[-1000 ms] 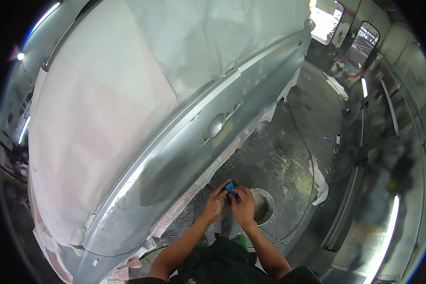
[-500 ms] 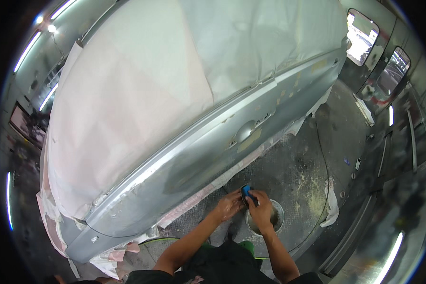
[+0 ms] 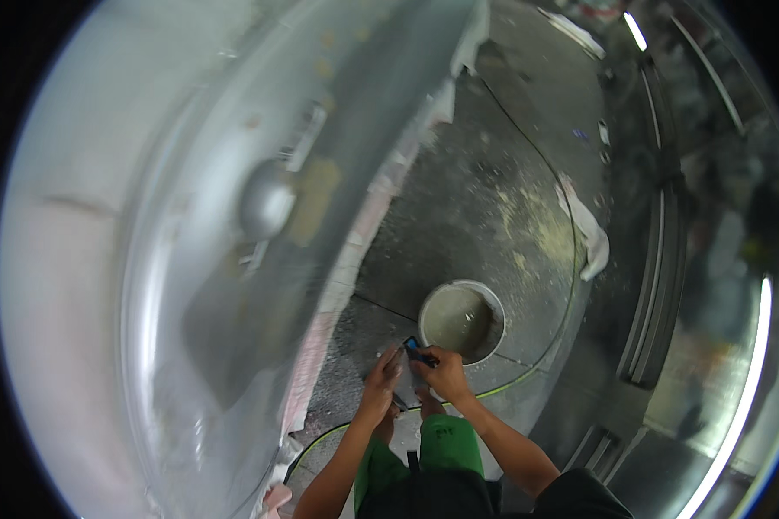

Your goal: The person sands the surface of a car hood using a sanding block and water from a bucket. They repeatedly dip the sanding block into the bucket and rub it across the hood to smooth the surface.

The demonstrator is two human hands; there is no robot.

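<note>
My right hand [image 3: 444, 374] grips a small blue and black block [image 3: 413, 344], which looks like a sanding block, in front of the near rim of a round bucket [image 3: 461, 283] of murky greyish water. Close beside the block's left side is my left hand [image 3: 384, 382], its fingers stretched out and pointing up. Whether those fingertips touch the block I cannot make out. At left stands a silver-grey car side panel [image 3: 234, 320] with a round handle recess [image 3: 267, 203] and tan filler patches [image 3: 318, 201].
Crumpled masking paper [image 3: 325, 316] hangs along the panel's lower edge. A hose [image 3: 528, 374] curves over the floor past my feet and around the bucket. A white cloth or paper [image 3: 590, 233] and pale yellowish powder lie further right, before a dark shiny wall [image 3: 710, 259].
My view has swung down and right, so the bucket now shows whole, left of its former overlap with my right hand. Both hands stay close together around the block.
</note>
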